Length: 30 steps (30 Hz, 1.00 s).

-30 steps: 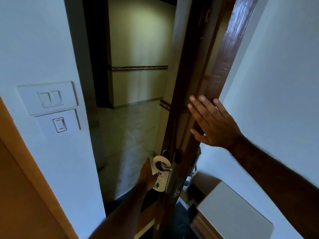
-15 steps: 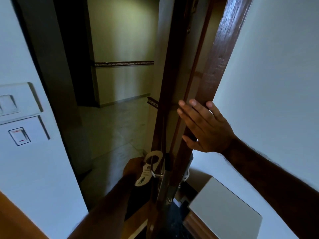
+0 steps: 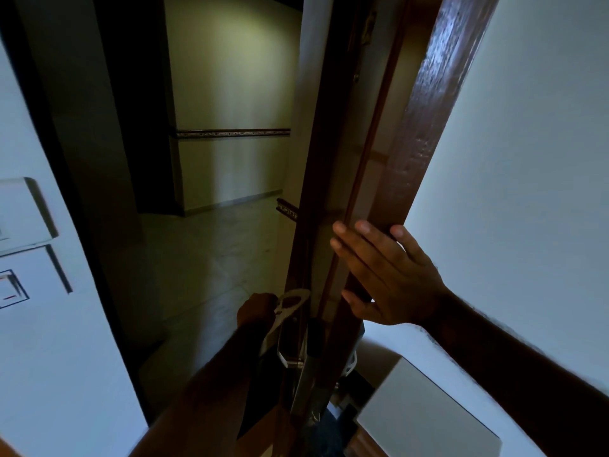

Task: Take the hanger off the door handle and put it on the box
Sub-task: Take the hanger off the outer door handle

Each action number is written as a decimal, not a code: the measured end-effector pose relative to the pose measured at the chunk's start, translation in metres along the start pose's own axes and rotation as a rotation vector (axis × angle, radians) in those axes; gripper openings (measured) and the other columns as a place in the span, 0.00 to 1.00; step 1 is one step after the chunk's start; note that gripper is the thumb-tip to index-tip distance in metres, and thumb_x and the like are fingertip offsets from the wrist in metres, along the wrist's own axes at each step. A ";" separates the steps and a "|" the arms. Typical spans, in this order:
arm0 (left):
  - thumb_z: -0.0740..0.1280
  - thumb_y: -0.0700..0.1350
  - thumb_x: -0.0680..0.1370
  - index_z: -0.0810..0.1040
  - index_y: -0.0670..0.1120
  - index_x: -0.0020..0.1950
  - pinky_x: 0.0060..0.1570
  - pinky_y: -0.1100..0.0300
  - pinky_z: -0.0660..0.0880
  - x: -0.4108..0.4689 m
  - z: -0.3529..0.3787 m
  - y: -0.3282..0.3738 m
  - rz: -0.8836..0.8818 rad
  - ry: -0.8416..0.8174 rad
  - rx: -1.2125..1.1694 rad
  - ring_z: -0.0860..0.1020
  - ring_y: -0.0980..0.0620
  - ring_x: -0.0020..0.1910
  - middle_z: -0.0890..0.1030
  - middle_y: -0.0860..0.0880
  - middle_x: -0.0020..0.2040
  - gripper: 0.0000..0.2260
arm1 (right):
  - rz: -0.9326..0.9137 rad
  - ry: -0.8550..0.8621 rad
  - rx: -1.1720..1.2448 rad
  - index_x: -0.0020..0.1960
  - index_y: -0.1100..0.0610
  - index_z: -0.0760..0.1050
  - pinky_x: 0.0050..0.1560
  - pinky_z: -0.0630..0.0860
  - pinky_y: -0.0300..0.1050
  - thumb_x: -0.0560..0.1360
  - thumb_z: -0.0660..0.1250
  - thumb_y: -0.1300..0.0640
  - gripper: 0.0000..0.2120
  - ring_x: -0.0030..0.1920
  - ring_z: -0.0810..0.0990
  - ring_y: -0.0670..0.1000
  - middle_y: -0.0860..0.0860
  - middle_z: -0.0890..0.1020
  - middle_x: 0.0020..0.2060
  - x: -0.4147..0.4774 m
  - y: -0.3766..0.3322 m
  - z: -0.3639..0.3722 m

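Observation:
A white paper door hanger (image 3: 290,306) with a round hole is tilted up and away from the outer door handle (image 3: 287,354), pinched in my left hand (image 3: 256,310). The metal handle shows bare below the hanger. My right hand (image 3: 385,278) lies flat with fingers spread against the edge of the dark wooden door (image 3: 408,179), holding nothing. A white box (image 3: 425,410) sits low at the right, behind the door, against the wall.
The door stands ajar onto a dim corridor with a pale tiled floor (image 3: 204,258). A white wall with light switches (image 3: 16,245) is at my left. Another white wall (image 3: 527,159) runs along my right.
My left hand has taken hold of the hanger and pulled it up off the handle, tilting it leftward. My right hand stays on the door edge. My view has shifted left.

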<state>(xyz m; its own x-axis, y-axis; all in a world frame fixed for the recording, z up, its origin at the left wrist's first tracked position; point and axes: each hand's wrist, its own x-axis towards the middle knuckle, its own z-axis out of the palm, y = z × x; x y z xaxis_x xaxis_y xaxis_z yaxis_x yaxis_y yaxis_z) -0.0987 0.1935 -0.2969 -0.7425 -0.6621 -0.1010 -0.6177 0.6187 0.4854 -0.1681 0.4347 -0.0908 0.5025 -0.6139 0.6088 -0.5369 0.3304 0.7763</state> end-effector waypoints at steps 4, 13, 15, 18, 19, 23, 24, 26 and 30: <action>0.61 0.43 0.84 0.84 0.49 0.58 0.46 0.56 0.76 -0.005 -0.014 -0.006 -0.001 0.062 -0.003 0.84 0.46 0.54 0.85 0.46 0.56 0.12 | 0.007 -0.009 0.001 0.81 0.61 0.63 0.84 0.46 0.55 0.79 0.60 0.40 0.38 0.84 0.55 0.56 0.57 0.61 0.83 0.002 -0.001 -0.001; 0.64 0.43 0.84 0.83 0.44 0.63 0.56 0.48 0.79 -0.035 -0.137 0.005 0.297 0.612 -0.179 0.81 0.41 0.56 0.82 0.41 0.59 0.12 | 0.019 -0.184 0.099 0.80 0.62 0.65 0.82 0.55 0.56 0.81 0.61 0.45 0.33 0.82 0.62 0.57 0.58 0.68 0.80 0.021 -0.011 -0.025; 0.65 0.40 0.83 0.82 0.41 0.65 0.55 0.47 0.80 -0.051 -0.173 0.014 0.416 0.779 -0.190 0.81 0.40 0.55 0.81 0.40 0.58 0.12 | 0.002 -0.220 0.258 0.79 0.63 0.67 0.80 0.63 0.57 0.83 0.62 0.47 0.30 0.80 0.66 0.58 0.59 0.70 0.79 0.038 -0.010 -0.039; 0.65 0.39 0.83 0.82 0.44 0.67 0.54 0.55 0.77 -0.088 -0.219 0.029 0.588 1.017 -0.191 0.79 0.44 0.54 0.80 0.42 0.57 0.14 | 0.343 -0.194 0.792 0.75 0.62 0.73 0.72 0.76 0.50 0.83 0.66 0.49 0.26 0.74 0.75 0.54 0.58 0.73 0.77 0.075 -0.010 -0.065; 0.65 0.39 0.83 0.82 0.45 0.68 0.53 0.56 0.74 -0.101 -0.229 0.033 0.647 1.089 -0.174 0.78 0.45 0.54 0.81 0.42 0.57 0.14 | 0.594 -0.167 1.032 0.74 0.61 0.74 0.67 0.80 0.49 0.81 0.68 0.48 0.26 0.69 0.80 0.52 0.57 0.75 0.75 0.091 -0.008 -0.073; 0.62 0.41 0.84 0.82 0.47 0.68 0.52 0.50 0.74 -0.152 -0.256 0.054 0.888 1.337 0.031 0.80 0.43 0.55 0.83 0.42 0.56 0.14 | 1.468 -0.118 1.962 0.62 0.62 0.80 0.49 0.87 0.49 0.79 0.70 0.41 0.25 0.51 0.89 0.61 0.65 0.87 0.55 0.146 0.017 -0.099; 0.63 0.42 0.84 0.82 0.47 0.68 0.52 0.48 0.76 -0.160 -0.258 0.057 0.946 1.366 0.101 0.81 0.42 0.55 0.84 0.42 0.56 0.14 | 1.483 -0.107 2.016 0.60 0.62 0.81 0.48 0.87 0.48 0.80 0.69 0.43 0.22 0.51 0.89 0.61 0.64 0.88 0.52 0.150 0.023 -0.103; 0.68 0.42 0.83 0.78 0.49 0.70 0.54 0.44 0.78 -0.174 -0.259 0.062 1.018 1.371 0.209 0.82 0.41 0.57 0.84 0.42 0.58 0.15 | 1.477 -0.065 2.010 0.59 0.64 0.82 0.48 0.87 0.46 0.83 0.68 0.54 0.13 0.51 0.90 0.58 0.61 0.89 0.49 0.147 0.032 -0.110; 0.62 0.59 0.83 0.66 0.52 0.80 0.78 0.34 0.58 -0.182 -0.258 0.069 0.781 1.190 0.012 0.62 0.39 0.80 0.66 0.41 0.80 0.27 | 1.506 -0.126 1.903 0.64 0.65 0.80 0.47 0.87 0.46 0.83 0.68 0.60 0.13 0.54 0.89 0.58 0.59 0.89 0.53 0.119 0.049 -0.112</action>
<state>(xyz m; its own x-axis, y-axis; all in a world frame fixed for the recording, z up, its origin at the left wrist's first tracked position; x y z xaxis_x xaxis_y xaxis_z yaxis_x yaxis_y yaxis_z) 0.0605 0.2470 -0.0211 -0.2346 -0.1058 0.9663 -0.1645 0.9840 0.0678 -0.0590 0.4585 0.0382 -0.6189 -0.7222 0.3088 -0.1436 -0.2825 -0.9485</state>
